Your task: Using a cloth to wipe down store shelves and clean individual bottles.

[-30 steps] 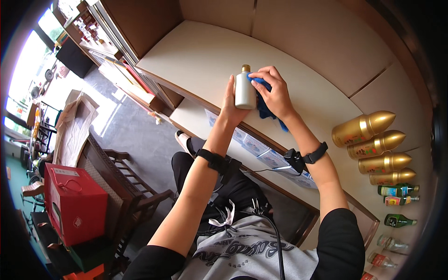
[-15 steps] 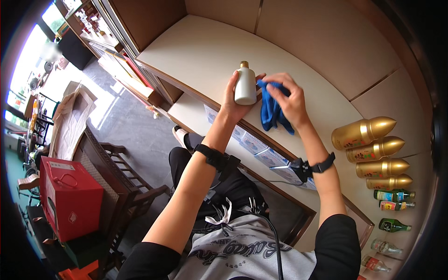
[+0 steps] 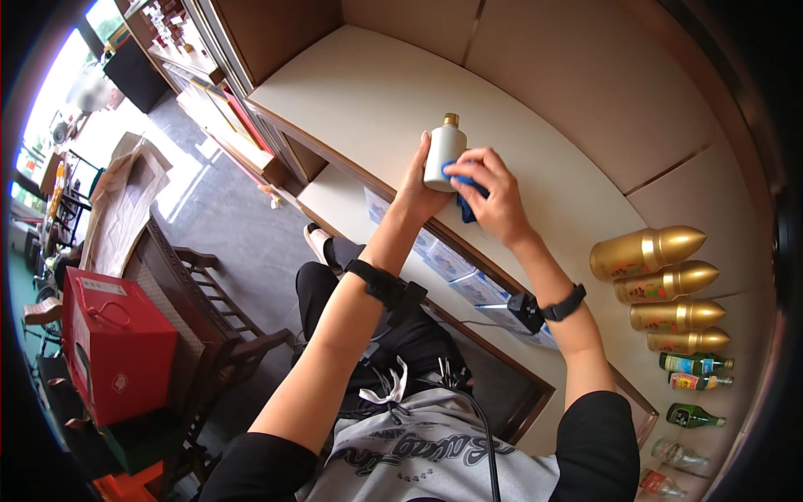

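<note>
A white bottle with a gold cap (image 3: 446,151) is held nearly upright by my left hand (image 3: 416,188), whose fingers wrap round its left side and base. My right hand (image 3: 493,194) pinches a blue cloth (image 3: 471,174) and presses it against the lower right side of the bottle. Part of the cloth hangs below the right hand's fingers. Both hands are above the front edge of a pale shelf (image 3: 368,92). Each forearm wears a black strap with a small device.
On the shelf's right stand several gold bullet-shaped bottles (image 3: 648,251) and small glass bottles (image 3: 691,415). Blue-and-white boxes (image 3: 485,293) sit on the level below. To the left, a red box (image 3: 121,343) rests by a dark wooden chair (image 3: 226,335).
My right hand has moved left, bringing the cloth from beside the bottle onto its side. The cloth is now bunched up more. The bottle has shifted slightly to the right.
</note>
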`<action>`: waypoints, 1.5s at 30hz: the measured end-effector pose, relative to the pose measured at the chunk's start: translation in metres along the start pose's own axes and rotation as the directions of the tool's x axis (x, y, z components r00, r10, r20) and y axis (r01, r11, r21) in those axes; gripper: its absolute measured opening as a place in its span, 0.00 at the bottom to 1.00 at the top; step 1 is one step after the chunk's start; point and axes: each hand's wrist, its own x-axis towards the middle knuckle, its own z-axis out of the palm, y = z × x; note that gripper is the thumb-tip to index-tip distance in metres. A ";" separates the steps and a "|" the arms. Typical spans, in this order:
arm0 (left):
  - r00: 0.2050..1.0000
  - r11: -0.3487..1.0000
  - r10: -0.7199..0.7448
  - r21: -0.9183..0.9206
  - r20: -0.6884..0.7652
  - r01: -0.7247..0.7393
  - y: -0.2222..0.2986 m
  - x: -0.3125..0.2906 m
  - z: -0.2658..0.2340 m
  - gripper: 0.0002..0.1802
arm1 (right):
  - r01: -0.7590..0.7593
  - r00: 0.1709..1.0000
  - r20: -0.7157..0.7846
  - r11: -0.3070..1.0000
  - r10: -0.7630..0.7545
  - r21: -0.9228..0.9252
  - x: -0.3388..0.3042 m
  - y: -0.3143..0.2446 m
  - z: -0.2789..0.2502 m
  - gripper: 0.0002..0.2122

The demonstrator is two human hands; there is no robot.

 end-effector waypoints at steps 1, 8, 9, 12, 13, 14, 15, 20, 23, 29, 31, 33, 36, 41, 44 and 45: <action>0.998 0.999 -0.013 0.033 0.064 0.010 0.001 -0.001 -0.001 0.29 | 0.003 1.000 0.005 1.000 -0.003 0.000 -0.006 -0.005 -0.001 0.07; 0.999 0.995 0.003 0.102 -0.038 0.001 -0.001 0.004 0.002 0.28 | -0.085 0.992 -0.082 0.981 0.100 0.172 -0.003 -0.005 -0.023 0.05; 0.999 0.997 -0.010 0.078 -0.033 0.013 -0.001 0.003 0.002 0.27 | -0.100 0.977 -0.176 0.987 0.121 0.124 0.009 0.000 -0.026 0.05; 0.997 0.995 -0.048 0.083 -0.054 0.052 0.000 0.000 0.007 0.26 | -0.102 0.976 -0.189 0.993 0.110 0.051 0.030 0.031 -0.022 0.06; 0.996 0.995 -0.067 0.068 -0.064 0.072 0.002 -0.001 0.008 0.26 | -0.089 0.982 -0.164 0.996 0.091 0.017 0.032 0.034 -0.016 0.06; 0.996 0.995 -0.068 0.069 -0.062 0.072 0.001 -0.002 0.009 0.26 | -0.119 0.981 -0.149 0.992 0.125 0.052 0.031 0.036 -0.008 0.05; 0.996 0.991 -0.029 0.124 -0.089 0.040 -0.001 -0.001 0.011 0.25 | -0.120 0.981 -0.151 0.993 0.121 0.016 0.029 0.036 -0.003 0.05; 0.993 0.993 -0.007 0.115 -0.119 0.021 -0.001 -0.001 0.008 0.23 | -0.067 0.991 -0.118 0.996 0.060 -0.059 0.021 0.012 -0.002 0.06; 1.000 1.000 0.004 0.022 -0.021 -0.003 -0.001 -0.001 0.005 0.24 | 0.075 0.993 -0.077 0.983 -0.088 -0.165 0.006 0.002 0.001 0.08; 1.000 0.984 -0.018 0.179 -0.011 0.019 0.000 -0.002 0.006 0.32 | 0.077 0.995 0.067 0.992 -0.070 -0.099 -0.019 -0.018 -0.004 0.09; 1.000 0.978 -0.008 0.210 -0.013 0.011 -0.001 -0.002 0.011 0.32 | -0.021 0.987 0.161 0.992 0.001 0.124 -0.019 -0.020 -0.011 0.09; 0.997 0.992 -0.026 0.125 0.073 0.017 -0.002 -0.003 0.015 0.30 | -0.097 0.988 0.135 0.980 0.074 0.172 -0.011 -0.018 -0.018 0.08; 0.997 0.993 -0.070 0.093 0.014 0.069 0.000 -0.003 0.011 0.27 | -0.148 0.984 -0.083 0.982 0.158 0.117 0.018 0.001 -0.027 0.07; 0.995 0.982 -0.090 0.161 -0.040 0.096 0.001 -0.001 0.005 0.25 | -0.156 0.980 -0.118 0.986 0.162 0.058 0.036 0.027 -0.015 0.06; 0.995 0.992 -0.095 0.087 -0.015 0.096 -0.001 -0.001 0.002 0.24 | -0.051 0.985 -0.167 0.994 0.034 -0.100 0.029 0.021 -0.007 0.05; 0.997 0.995 -0.079 0.061 -0.015 0.080 -0.002 0.002 0.002 0.24 | 0.002 0.983 -0.179 0.979 -0.040 -0.204 0.027 0.017 -0.004 0.06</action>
